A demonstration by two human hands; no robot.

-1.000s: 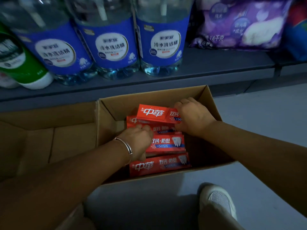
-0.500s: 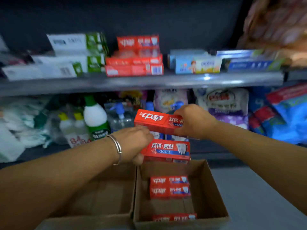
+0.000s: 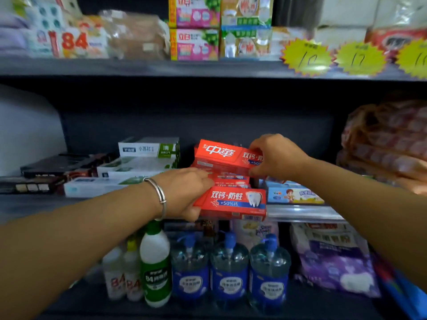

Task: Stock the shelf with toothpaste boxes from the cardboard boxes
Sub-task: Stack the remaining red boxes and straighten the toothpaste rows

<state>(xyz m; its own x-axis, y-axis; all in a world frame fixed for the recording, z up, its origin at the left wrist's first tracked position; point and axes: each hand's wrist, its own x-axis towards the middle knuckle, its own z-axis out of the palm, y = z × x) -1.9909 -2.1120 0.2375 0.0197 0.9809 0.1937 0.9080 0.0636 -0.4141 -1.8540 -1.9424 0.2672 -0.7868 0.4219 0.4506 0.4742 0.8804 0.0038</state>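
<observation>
- Right hand (image 3: 278,158): fingers curled over the right end of the upper red box (image 3: 221,155), thumb underneath. Firm pinch; box held level, label up.
- Left hand (image 3: 184,192): grips the left end of the lower red box (image 3: 233,202), thumb under, fingers over the top. A silver bangle (image 3: 159,195) sits on that wrist.
- Between the two held boxes, a red stack (image 3: 231,180) already lies on the middle shelf (image 3: 300,212); the upper box hovers just above it, the lower box is at the shelf's front lip.
- Judgement: set the upper box first, square on the stack, edges flush, then release by sliding the fingers off its end.
- Lower box: push in low in front of or beside the stack; keep clear of the children's box (image 3: 293,195) on the right and the green-and-white boxes (image 3: 138,165) on the left.
- Risk: nudging the stack askew. Cardboard boxes not in view.
</observation>
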